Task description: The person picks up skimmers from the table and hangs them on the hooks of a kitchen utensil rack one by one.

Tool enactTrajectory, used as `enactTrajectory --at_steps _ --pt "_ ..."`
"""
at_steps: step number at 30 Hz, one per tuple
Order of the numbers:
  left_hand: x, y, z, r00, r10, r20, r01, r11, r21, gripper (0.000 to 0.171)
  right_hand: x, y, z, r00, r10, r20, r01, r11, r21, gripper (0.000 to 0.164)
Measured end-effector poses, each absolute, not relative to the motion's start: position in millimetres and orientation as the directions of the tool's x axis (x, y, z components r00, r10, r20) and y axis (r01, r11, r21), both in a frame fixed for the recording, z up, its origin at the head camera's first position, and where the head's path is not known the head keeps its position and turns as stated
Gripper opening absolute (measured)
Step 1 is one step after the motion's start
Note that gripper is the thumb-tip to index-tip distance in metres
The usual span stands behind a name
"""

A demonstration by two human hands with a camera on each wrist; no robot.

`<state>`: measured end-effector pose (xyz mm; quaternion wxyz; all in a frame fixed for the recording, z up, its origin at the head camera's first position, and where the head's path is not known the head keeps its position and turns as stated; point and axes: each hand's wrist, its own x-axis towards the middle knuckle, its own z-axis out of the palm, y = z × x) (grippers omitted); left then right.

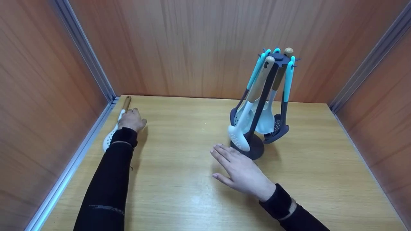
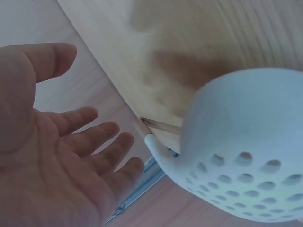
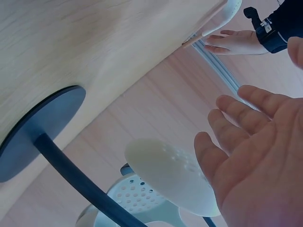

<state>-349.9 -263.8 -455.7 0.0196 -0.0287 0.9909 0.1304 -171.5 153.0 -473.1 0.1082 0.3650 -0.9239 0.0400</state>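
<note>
On the left side of the table lies a skimmer (image 1: 108,140) with a white perforated head and a wooden handle. My left hand (image 1: 131,120) is over its shaft, partly covering it in the head view. The left wrist view shows that hand's fingers (image 2: 102,137) loosely extended, apart from the skimmer head (image 2: 241,156). My right hand (image 1: 242,171) hovers with straight fingers in front of a dark utensil stand (image 1: 257,150), holding nothing. A white perforated spoon (image 1: 238,138) with a wooden handle hangs from the stand, just beyond the right fingertips.
Other hanging utensils include a turquoise-handled one (image 1: 289,80) on the right and a pale one (image 1: 266,118) behind the post. Wooden panels stand at the back (image 1: 192,48) and both sides, with a metal rail (image 1: 77,160) along the left table edge.
</note>
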Motion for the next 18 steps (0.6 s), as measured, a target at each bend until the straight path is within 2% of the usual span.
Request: enactTrajectory --at_steps 10,15,18 --pt "-348.4 -276.4 -460.2 -0.984 -0.146 -0.098 -0.165 0.961 0.222 0.061 -170.6 154.6 -474.0 -0.712 -0.672 0.203 -0.688 0.726 -0.006 0.073" --pt "-345.2 -282.6 -464.3 -0.975 -0.185 -0.123 -0.212 0.938 0.273 0.057 -170.6 155.0 -474.8 -0.703 -0.678 0.216 -0.695 0.719 -0.004 0.073" --pt "-345.3 -286.0 -466.8 -0.971 -0.209 -0.111 -0.234 0.925 0.3 0.047 -171.1 155.2 -475.5 -0.688 -0.684 0.242 -0.704 0.71 0.008 0.072"
